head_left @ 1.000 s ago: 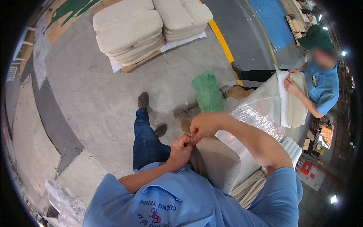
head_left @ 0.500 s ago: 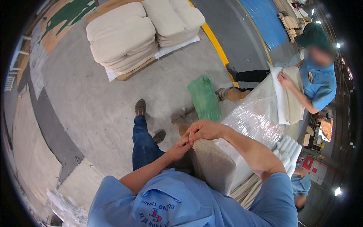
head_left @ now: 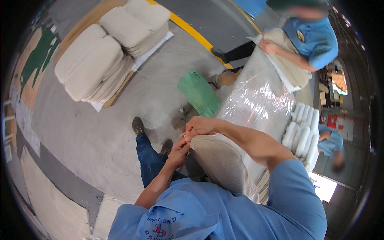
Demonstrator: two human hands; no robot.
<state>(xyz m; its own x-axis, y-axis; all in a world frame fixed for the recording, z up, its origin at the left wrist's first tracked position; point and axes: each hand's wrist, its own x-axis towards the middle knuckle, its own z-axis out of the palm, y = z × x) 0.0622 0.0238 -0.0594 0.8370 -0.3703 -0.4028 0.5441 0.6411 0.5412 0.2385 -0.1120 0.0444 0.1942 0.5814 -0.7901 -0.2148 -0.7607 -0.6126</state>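
A beige fabric cushion stands tilted against my front, over the near end of a table. Both of my hands meet at its far left corner. My left hand is closed, its fingers pinching the corner's edge from the left. From above, my right hand grips the same corner with bent fingers, close against the left fingertips. What lies between the fingertips is too small to make out. The cushion's lower part is hidden by my body and right arm.
A table under clear plastic film runs away to the right. White padded rolls are piled at its side. Across it, a person holds beige fabric pieces. A green sack lies on the floor; cushion stacks stand further left.
My view has turned, so the surroundings have shifted left and up. Both hands keep hold of the cushion's corner. The person opposite is bent over the fabric pieces, which lie lower.
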